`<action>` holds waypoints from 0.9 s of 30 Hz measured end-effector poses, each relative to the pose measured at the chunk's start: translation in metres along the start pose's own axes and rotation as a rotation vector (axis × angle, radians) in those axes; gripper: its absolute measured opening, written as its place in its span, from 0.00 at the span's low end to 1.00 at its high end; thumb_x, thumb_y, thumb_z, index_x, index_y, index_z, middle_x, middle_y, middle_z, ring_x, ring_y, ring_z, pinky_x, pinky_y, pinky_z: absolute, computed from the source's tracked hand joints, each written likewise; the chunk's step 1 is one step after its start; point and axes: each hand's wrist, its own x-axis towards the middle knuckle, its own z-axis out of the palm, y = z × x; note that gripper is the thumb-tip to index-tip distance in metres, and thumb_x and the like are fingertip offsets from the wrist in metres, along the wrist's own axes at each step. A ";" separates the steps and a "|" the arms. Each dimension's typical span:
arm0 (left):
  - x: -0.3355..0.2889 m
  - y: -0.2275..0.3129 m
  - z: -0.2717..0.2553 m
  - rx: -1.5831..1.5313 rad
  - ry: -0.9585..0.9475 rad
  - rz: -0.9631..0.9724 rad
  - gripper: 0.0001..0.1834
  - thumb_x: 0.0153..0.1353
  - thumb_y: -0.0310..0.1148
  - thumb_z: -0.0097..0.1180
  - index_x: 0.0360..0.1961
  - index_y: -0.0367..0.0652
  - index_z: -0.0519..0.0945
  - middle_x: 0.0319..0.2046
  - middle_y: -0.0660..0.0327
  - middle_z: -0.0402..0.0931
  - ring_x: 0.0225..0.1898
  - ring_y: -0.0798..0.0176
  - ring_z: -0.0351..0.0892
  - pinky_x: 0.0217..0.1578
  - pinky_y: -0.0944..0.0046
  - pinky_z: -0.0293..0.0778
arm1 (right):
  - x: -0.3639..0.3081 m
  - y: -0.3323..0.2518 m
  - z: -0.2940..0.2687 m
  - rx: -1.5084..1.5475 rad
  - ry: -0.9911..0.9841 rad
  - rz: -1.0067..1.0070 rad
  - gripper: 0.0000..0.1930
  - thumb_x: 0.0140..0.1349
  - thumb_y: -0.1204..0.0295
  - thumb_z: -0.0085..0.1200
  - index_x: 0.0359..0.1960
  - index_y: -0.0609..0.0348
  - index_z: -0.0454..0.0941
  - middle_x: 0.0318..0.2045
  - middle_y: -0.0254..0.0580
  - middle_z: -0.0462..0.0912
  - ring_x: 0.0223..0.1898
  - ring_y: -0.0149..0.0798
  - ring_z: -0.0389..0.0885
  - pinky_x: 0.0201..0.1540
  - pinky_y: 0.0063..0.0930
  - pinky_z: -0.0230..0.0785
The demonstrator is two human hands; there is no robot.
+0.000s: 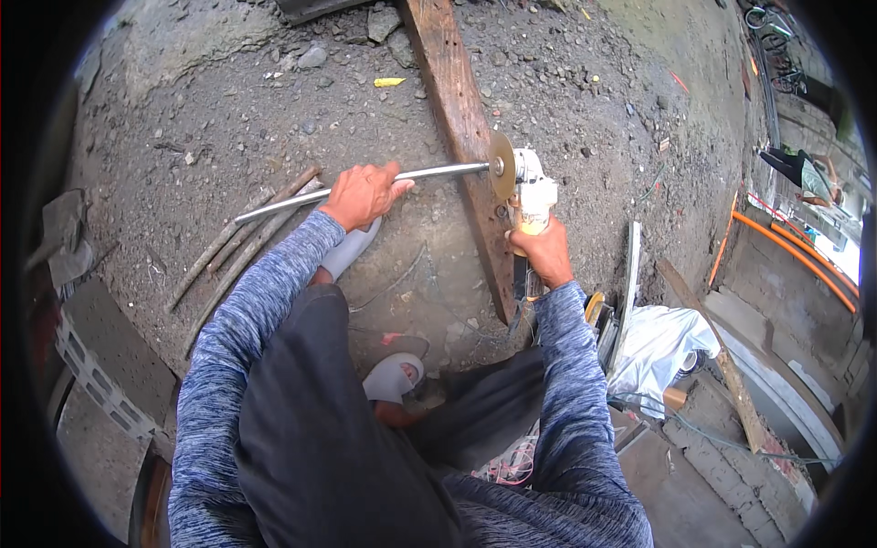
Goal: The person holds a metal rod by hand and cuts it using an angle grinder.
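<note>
Gleaming faintly, the slim metal rod [443, 171] looks silver-grey.

We are seeing brown sticks [243, 271], several, lying together on the ground [594, 210]; a yellow scrap [388, 82], resting near grey stones [312, 57]; a hollow block [123, 342], sitting at far left; a white sheet [658, 342], lying crumpled beside a slanting wooden plank [731, 379]; orange pipes [804, 257], running along the right.
</note>
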 end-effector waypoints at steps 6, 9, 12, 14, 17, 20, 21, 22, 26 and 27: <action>0.000 0.000 -0.001 0.013 -0.005 -0.002 0.25 0.76 0.57 0.49 0.39 0.42 0.76 0.26 0.43 0.83 0.32 0.31 0.83 0.32 0.34 0.75 | 0.001 -0.001 -0.001 -0.016 -0.008 -0.008 0.23 0.47 0.68 0.69 0.45 0.67 0.84 0.36 0.45 0.89 0.36 0.36 0.87 0.42 0.33 0.79; 0.001 0.000 0.000 0.014 -0.013 -0.005 0.25 0.76 0.57 0.49 0.39 0.42 0.76 0.27 0.43 0.83 0.32 0.31 0.83 0.33 0.34 0.75 | 0.002 0.001 -0.001 -0.040 -0.010 0.015 0.23 0.47 0.68 0.69 0.44 0.67 0.84 0.36 0.46 0.90 0.36 0.36 0.87 0.42 0.34 0.80; 0.001 0.000 0.000 0.018 -0.019 -0.006 0.25 0.76 0.57 0.49 0.40 0.43 0.76 0.27 0.43 0.83 0.33 0.31 0.83 0.33 0.34 0.75 | 0.003 0.002 -0.001 -0.050 -0.009 0.018 0.22 0.47 0.67 0.70 0.44 0.67 0.84 0.36 0.46 0.90 0.36 0.37 0.88 0.42 0.34 0.80; 0.001 0.000 0.000 0.026 -0.017 -0.002 0.25 0.76 0.57 0.49 0.40 0.43 0.76 0.27 0.43 0.83 0.33 0.31 0.84 0.33 0.34 0.76 | 0.004 0.003 0.000 -0.039 -0.031 0.021 0.23 0.47 0.67 0.70 0.44 0.68 0.84 0.36 0.47 0.90 0.36 0.38 0.88 0.42 0.35 0.80; 0.001 0.001 -0.001 0.022 -0.014 0.002 0.25 0.76 0.57 0.49 0.41 0.43 0.76 0.27 0.42 0.83 0.33 0.31 0.84 0.33 0.33 0.76 | 0.006 0.005 0.000 -0.059 -0.025 0.018 0.23 0.47 0.67 0.70 0.44 0.68 0.84 0.37 0.47 0.90 0.37 0.38 0.88 0.43 0.35 0.80; 0.001 0.001 -0.002 0.027 -0.023 -0.002 0.25 0.76 0.57 0.48 0.41 0.43 0.76 0.28 0.42 0.83 0.34 0.31 0.84 0.34 0.33 0.76 | 0.007 0.006 0.000 -0.062 -0.027 0.026 0.23 0.47 0.67 0.70 0.44 0.68 0.84 0.37 0.48 0.90 0.37 0.38 0.89 0.43 0.35 0.80; 0.001 0.001 -0.002 0.030 -0.025 -0.006 0.25 0.76 0.57 0.48 0.41 0.43 0.76 0.28 0.42 0.83 0.34 0.31 0.84 0.35 0.33 0.76 | 0.007 0.006 0.000 -0.061 -0.009 0.031 0.23 0.47 0.67 0.70 0.44 0.68 0.84 0.37 0.48 0.90 0.37 0.38 0.89 0.43 0.35 0.80; 0.001 0.002 -0.003 0.023 -0.016 0.001 0.25 0.76 0.57 0.48 0.41 0.43 0.76 0.28 0.42 0.83 0.34 0.31 0.84 0.35 0.33 0.76 | 0.007 0.007 0.000 -0.045 -0.033 0.033 0.23 0.47 0.67 0.70 0.44 0.68 0.84 0.37 0.48 0.90 0.37 0.38 0.89 0.43 0.35 0.80; 0.001 0.002 -0.004 0.034 -0.018 -0.008 0.25 0.77 0.57 0.48 0.41 0.43 0.76 0.27 0.42 0.83 0.34 0.31 0.84 0.34 0.34 0.77 | 0.007 0.009 0.000 -0.035 -0.031 0.015 0.23 0.47 0.67 0.70 0.44 0.68 0.84 0.37 0.48 0.90 0.37 0.38 0.89 0.44 0.35 0.80; 0.002 0.002 -0.004 0.020 -0.040 -0.016 0.25 0.77 0.57 0.48 0.40 0.43 0.76 0.27 0.42 0.83 0.33 0.31 0.84 0.34 0.34 0.76 | 0.008 0.009 0.000 -0.044 -0.012 0.013 0.23 0.47 0.67 0.70 0.45 0.68 0.83 0.37 0.48 0.90 0.37 0.38 0.89 0.44 0.35 0.80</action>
